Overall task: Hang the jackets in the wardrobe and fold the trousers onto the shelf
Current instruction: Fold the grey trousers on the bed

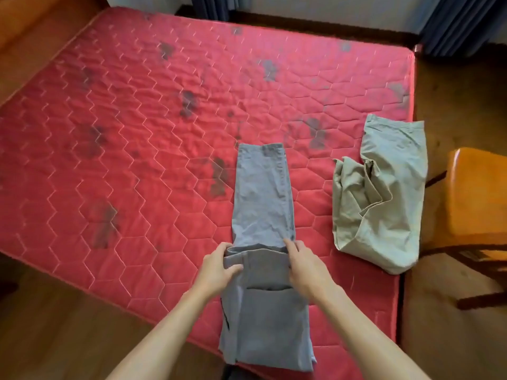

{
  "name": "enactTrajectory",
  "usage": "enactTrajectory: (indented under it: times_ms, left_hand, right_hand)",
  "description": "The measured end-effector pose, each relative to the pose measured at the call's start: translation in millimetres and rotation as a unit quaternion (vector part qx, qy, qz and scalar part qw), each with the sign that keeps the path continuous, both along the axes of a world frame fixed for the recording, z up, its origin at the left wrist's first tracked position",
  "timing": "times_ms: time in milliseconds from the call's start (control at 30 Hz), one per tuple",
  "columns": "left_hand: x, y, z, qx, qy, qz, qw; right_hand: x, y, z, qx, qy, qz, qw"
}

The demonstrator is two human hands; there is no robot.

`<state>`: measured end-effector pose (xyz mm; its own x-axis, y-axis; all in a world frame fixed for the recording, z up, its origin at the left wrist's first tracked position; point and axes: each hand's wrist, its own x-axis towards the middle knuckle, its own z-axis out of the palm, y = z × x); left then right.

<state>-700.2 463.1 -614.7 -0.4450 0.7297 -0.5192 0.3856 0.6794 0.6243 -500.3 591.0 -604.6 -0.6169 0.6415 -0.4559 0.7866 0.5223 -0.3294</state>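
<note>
Nearest me, my left hand [219, 266] and right hand [303, 266] each pinch a side of the waistband end of the grey trousers [263, 204], fingers curled over the folded edge and thumbs on top. The waist half is doubled back toward me, with its near end at the mattress [109, 133] edge under my forearms. Beyond my fingertips the leg half runs straight away from me, lying flat.

Just right of my right hand, apart from the grey pair, sits a beige pair of trousers [384, 193], loosely bunched and partly hanging over the mattress corner. Further right stands an orange wooden chair [477, 193]. Neither wardrobe nor shelf is in view.

My worry: if one hand lifts faster than the other, the fold will skew and the layers will slide apart. The beige pair looks ready to slip off the corner if the mattress is jolted.
</note>
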Motion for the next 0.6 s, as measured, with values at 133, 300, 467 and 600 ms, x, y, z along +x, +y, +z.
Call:
enactTrajectory:
  times_ms: [133,300,467,600]
  left_hand:
    - [7.7,12.4,-66.1,-0.094,0.085,-0.044,0.991]
    - [49.8,-17.0,-122.6,-0.103,0.222,-0.115,0.963]
    - [51.3,-61.7,-168.4,-0.123,0.264,-0.115,0.950]
    - [52.2,-70.4,-169.5,-0.114,0.258,-0.106,0.954]
  right_hand:
    - [-9.8,-8.3,-64.0,0.105,-0.028,0.043,0.993]
    - [12.5,-58.6,-132.5,0.042,-0.008,0.104,0.994]
    - [31.9,-79.8,-158.2,0.077,-0.009,0.091,0.993]
    - [42.0,-95.9,-159.4,0.083,-0.025,0.027,0.996]
